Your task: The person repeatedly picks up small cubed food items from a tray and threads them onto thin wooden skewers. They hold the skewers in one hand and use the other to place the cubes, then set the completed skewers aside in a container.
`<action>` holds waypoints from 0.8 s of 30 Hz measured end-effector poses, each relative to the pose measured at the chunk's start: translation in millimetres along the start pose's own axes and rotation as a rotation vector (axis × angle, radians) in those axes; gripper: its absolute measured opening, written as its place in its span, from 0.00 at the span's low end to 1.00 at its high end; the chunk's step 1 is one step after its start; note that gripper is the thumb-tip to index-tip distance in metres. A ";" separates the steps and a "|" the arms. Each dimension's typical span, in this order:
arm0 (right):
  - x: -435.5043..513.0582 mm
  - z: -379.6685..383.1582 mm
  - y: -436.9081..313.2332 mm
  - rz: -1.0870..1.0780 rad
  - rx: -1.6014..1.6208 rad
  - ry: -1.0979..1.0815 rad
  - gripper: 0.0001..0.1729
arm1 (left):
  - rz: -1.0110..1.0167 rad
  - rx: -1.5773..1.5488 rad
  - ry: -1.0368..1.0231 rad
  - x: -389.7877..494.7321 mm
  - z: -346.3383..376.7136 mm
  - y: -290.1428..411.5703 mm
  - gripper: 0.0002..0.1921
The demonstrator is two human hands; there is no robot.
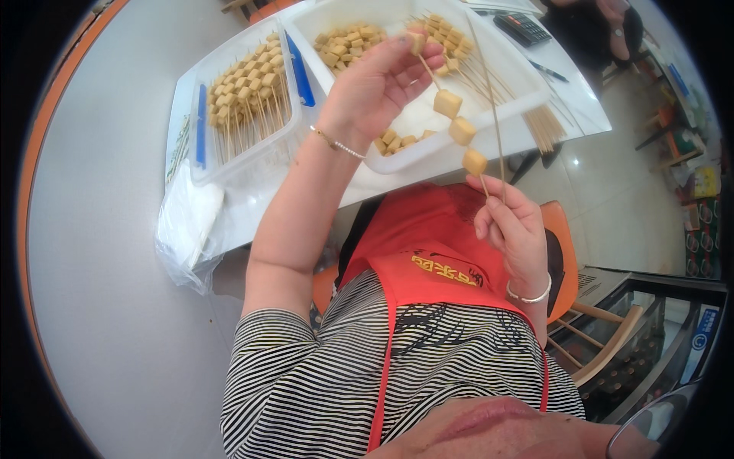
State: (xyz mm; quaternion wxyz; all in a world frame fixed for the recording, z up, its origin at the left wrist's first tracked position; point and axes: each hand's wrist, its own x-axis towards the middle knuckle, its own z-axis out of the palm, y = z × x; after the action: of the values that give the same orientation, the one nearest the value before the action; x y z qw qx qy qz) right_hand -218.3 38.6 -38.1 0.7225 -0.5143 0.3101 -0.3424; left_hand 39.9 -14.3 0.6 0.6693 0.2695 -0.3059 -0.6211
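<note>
In my left hand (378, 86), thumb and fingers pinch a pale yellow cube (417, 43), seemingly tofu, at the upper end of a bamboo skewer. Several more cubes (462, 131) sit spaced apart along this skewer. Its lower end is held in my right hand (510, 229), below the lowest cube. A second, bare skewer (492, 94) also rises from the right hand's fingers. Beneath the left hand is a large white plastic tub (395, 165) with loose cubes (350, 43) at the back and more cubes (398, 142) at the front. Loaded skewers (450, 37) rest at its far right.
Left of the tub, a clear bin (241, 160) with blue handles holds many loaded skewers (252, 80). Bare skewers (545, 127) overhang the table at right, near a pen (549, 71) and calculator (522, 28). A plastic bag (192, 224) hangs at the front-left edge. Another person (613, 40) is at upper right.
</note>
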 end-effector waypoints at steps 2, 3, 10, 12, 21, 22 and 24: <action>0.8 1.1 2.0 -0.025 0.007 0.015 0.19 | 0.003 0.008 0.004 -4.2 4.6 -5.0 0.16; 1.7 4.0 3.5 -0.041 0.016 0.035 0.19 | 0.011 0.018 0.007 -6.8 7.3 -8.3 0.16; 8.9 4.7 -2.4 -0.067 0.000 -0.005 0.19 | 0.033 0.171 -0.039 -18.8 17.5 -18.7 0.16; 12.9 4.4 -3.3 -0.048 0.055 -0.042 0.19 | 0.051 0.198 -0.039 -17.7 15.7 -18.6 0.16; 16.0 5.1 1.8 -0.112 0.051 -0.011 0.18 | 0.132 0.291 -0.056 -19.7 31.3 -16.4 0.20; 17.4 6.9 0.4 -0.114 0.100 -0.013 0.18 | 0.078 0.280 -0.115 -25.5 33.8 -21.2 0.20; 17.5 9.6 -2.9 -0.094 0.162 -0.033 0.18 | -0.015 0.209 -0.137 -35.3 41.4 -30.0 0.19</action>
State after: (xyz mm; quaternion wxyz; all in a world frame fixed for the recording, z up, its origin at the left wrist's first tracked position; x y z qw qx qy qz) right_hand -201.2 28.7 -34.3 0.7499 -0.4739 0.2450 -0.3912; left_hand -12.4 19.2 3.4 0.6104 0.2971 -0.4122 -0.6077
